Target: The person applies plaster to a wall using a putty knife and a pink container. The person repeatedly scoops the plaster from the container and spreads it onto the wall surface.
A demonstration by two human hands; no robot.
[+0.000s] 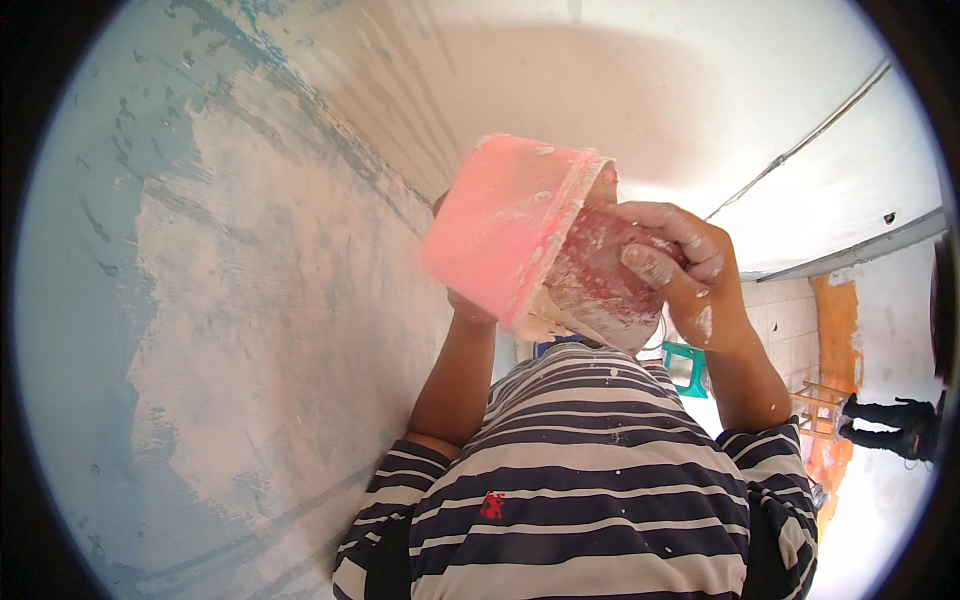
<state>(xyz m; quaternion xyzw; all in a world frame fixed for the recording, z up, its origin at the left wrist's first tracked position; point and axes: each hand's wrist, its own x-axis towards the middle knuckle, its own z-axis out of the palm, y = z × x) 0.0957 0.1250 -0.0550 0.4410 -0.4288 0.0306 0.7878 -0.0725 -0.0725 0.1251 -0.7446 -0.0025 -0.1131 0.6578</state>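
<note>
Raised before me is a pink plastic tub (500,225), tilted on its side and smeared with white compound. My left hand (466,300) grips it from behind, its fingers mostly hidden. My right hand (685,255), spattered with white, has its thumb and fingers closed on a red, plaster-caked flat tool (605,275), which lies against the tub's open side. A cream-coloured edge or mass shows below the red tool; I cannot tell what it is.
A patchy pale-blue and white wall (230,330) fills the left. A white surface with a cable (780,160) spans the top. At right are a green plastic stool (687,365), a wooden frame (815,410), an orange-patched wall (837,315) and another person's dark-clothed legs (890,430).
</note>
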